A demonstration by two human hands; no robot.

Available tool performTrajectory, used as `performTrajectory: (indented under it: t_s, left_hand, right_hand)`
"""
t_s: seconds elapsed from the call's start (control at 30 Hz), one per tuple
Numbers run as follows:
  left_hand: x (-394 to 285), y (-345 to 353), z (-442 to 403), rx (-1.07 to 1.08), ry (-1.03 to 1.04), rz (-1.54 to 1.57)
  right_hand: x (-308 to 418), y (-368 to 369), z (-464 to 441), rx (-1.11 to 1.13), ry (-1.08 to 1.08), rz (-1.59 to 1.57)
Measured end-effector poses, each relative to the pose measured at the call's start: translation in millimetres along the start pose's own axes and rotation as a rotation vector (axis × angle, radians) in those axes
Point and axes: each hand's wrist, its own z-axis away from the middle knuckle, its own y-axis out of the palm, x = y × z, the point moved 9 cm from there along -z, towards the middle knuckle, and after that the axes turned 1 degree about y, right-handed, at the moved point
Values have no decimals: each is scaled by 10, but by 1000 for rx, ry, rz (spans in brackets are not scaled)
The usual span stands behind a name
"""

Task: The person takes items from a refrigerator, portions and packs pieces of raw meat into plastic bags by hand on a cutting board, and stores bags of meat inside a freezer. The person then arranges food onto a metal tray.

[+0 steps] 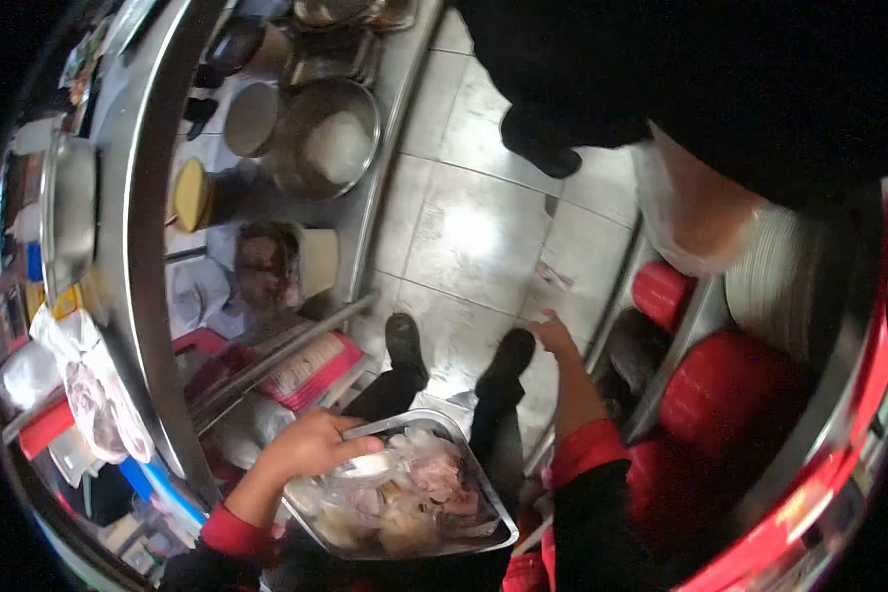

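Note:
A shallow metal tray [508, 533] with plastic-wrapped pieces of what looks like raw meat [434, 474] hangs low in front of my body. My left hand [318, 446] is closed on the tray's upper left edge, its thumb over the rim and near a white piece inside. Away from the tray, my right hand [551, 332] is held out over the tiled floor with its fingers apart and nothing in them. Both sleeves end in red cuffs.
Steel shelving [148, 197] on the left bears a large metal bowl [365, 138], tubs and a pink-and-white package [316, 370]. Red containers [715, 390] and stacked plates [775, 281] line the right. Another person in dark clothes [562, 59] stands ahead. Tiles [464, 227] lie between.

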Motion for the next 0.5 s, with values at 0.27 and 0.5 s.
performTrajectory:
  t_s: [0.27, 0.5]
  left_hand:
    - [243, -398, 254, -117, 13, 15]
    - [24, -406, 454, -65, -44, 16]
  right_hand:
    - [169, -559, 577, -7, 431, -605]
    - [30, -559, 731, -239, 583, -1029]
